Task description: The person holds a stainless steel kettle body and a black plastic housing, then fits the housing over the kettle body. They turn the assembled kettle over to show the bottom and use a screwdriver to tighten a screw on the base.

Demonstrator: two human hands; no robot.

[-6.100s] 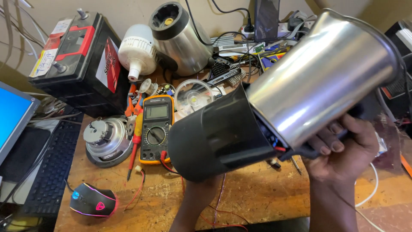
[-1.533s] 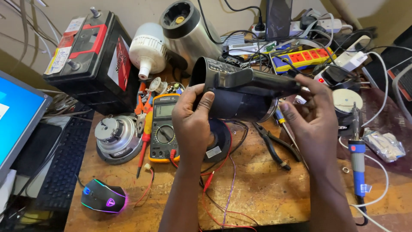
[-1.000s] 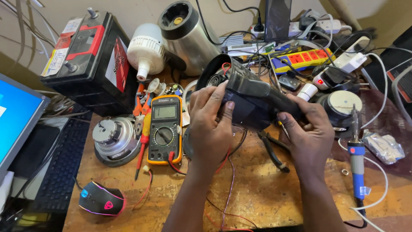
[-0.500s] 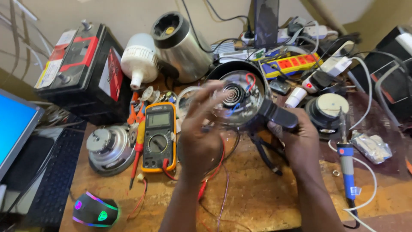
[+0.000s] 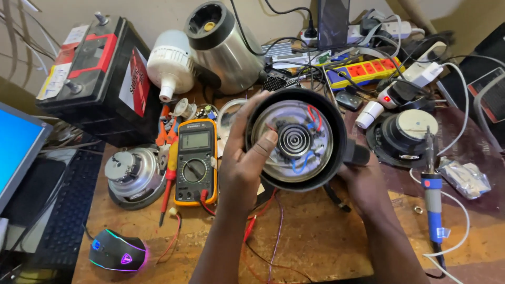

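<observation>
Open kettle base (image 5: 296, 139) held bottom-up over the cluttered wooden workbench (image 5: 315, 236), between both hands.

The left hand (image 5: 246, 163) curls around the black rim, thumb laid over the edge onto the shiny inner plate, while the right hand (image 5: 363, 181) closes on the handle side from below (its fingers are mostly hidden). The shell looks rigid and fairly light, its metal slick, so the plastic rim and handle seem the safest places to grip; the thin red and blue wires (image 5: 314, 117) by the coil look fragile and best left untouched. A yellow multimeter (image 5: 195, 160) lies just beside the left wrist.
</observation>
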